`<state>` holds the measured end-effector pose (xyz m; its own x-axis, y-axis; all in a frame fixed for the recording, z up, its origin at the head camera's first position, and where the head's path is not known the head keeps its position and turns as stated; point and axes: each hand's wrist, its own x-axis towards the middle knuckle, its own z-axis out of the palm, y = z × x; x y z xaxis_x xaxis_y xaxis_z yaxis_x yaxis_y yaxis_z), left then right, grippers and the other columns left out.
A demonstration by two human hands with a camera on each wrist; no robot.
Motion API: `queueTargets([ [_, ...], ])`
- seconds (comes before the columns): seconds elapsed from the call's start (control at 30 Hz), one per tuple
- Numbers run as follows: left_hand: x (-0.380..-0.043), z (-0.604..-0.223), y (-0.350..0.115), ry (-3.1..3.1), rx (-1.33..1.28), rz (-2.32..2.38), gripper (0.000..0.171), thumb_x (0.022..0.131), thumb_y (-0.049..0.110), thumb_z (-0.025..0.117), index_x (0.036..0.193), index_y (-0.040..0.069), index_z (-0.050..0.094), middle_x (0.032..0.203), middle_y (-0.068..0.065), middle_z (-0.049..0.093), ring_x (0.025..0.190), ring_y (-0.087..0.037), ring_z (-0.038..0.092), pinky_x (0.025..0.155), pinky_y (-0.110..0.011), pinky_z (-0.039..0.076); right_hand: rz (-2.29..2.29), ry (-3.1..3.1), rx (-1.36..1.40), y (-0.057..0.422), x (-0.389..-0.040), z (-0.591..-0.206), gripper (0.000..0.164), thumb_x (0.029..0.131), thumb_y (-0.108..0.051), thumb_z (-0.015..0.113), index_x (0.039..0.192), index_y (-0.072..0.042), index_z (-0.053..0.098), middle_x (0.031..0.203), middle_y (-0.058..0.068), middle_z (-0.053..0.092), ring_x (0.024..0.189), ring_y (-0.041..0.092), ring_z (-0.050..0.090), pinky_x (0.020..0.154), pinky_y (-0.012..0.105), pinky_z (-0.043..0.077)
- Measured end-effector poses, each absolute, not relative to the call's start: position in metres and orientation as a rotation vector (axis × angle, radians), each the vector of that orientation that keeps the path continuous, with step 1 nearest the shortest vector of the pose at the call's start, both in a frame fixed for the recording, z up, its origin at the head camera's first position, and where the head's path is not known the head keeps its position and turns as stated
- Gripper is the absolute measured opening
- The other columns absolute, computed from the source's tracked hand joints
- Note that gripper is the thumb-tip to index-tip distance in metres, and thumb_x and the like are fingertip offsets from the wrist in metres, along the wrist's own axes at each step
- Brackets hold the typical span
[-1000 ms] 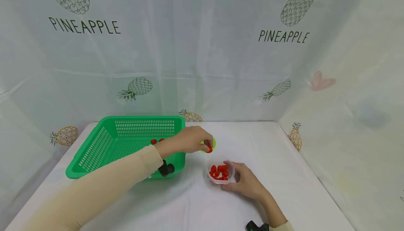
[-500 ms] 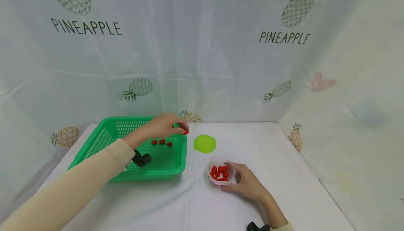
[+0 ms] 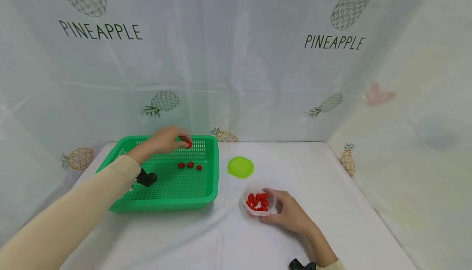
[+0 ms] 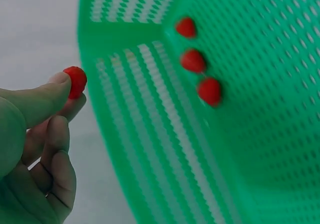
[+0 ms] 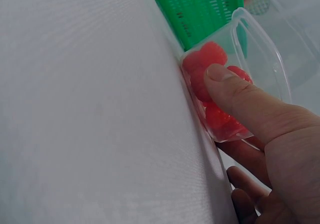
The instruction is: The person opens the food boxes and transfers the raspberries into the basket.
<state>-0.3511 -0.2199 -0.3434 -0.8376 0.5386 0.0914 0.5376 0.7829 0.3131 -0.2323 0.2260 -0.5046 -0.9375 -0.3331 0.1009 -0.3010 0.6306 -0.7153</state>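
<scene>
Between thumb and fingertips, my left hand pinches a red raspberry above the far side of the green basket. Three more raspberries lie in a row on the basket floor, near its far wall. My right hand grips a small clear plastic container on the white table, thumb on one side and fingers on the other. Several raspberries sit inside that container, seen through its wall in the right wrist view.
A lime-green lid lies flat on the table behind the container, right of the basket. The white table ends at a hanging curtain printed with pineapples, along the back and sides.
My left hand, pinching the raspberry, has moved left from near the lime-green lid to above the basket's far side, uncovering the lid. My right hand and the container stay put.
</scene>
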Motion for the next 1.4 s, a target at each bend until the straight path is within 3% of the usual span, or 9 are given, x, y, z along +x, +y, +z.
queueTargets([
  [0.67, -0.361, -0.38, -0.272, 2.854, 0.746, 0.449, 0.021, 0.101, 0.013, 0.072, 0.121, 0.006, 0.077, 0.116, -0.01, 0.076, 0.111, -0.036, 0.069, 0.093, -0.055, 0.058, -1.228, 2.794, -0.594, 0.225, -0.232, -0.508, 0.079, 0.077, -0.05, 0.095, 0.145, -0.024, 0.064, 0.136, -0.008, 0.064, 0.131, 0.022, 0.053, 0.113, 0.056, 0.045],
  [1.07, -0.365, -0.396, -0.271, 2.798, 0.721, 0.479, 0.019, 0.1, 0.011, 0.074, 0.118, 0.006, 0.077, 0.111, -0.006, 0.076, 0.106, -0.03, 0.07, 0.09, -0.051, 0.059, -1.218, 2.801, -0.55, 0.228, -0.228, -0.505, 0.078, 0.077, -0.049, 0.095, 0.145, -0.024, 0.064, 0.136, -0.008, 0.064, 0.131, 0.022, 0.054, 0.114, 0.057, 0.045],
  [1.4, -0.362, -0.397, -0.269, 2.796, 0.712, 0.439, 0.015, 0.099, 0.011, 0.075, 0.113, 0.007, 0.077, 0.112, -0.008, 0.075, 0.107, -0.034, 0.07, 0.091, -0.052, 0.058, -1.215, 2.809, -0.593, 0.229, -0.231, -0.504, 0.081, 0.077, -0.049, 0.095, 0.146, -0.021, 0.063, 0.137, -0.006, 0.064, 0.132, 0.023, 0.054, 0.113, 0.058, 0.045],
])
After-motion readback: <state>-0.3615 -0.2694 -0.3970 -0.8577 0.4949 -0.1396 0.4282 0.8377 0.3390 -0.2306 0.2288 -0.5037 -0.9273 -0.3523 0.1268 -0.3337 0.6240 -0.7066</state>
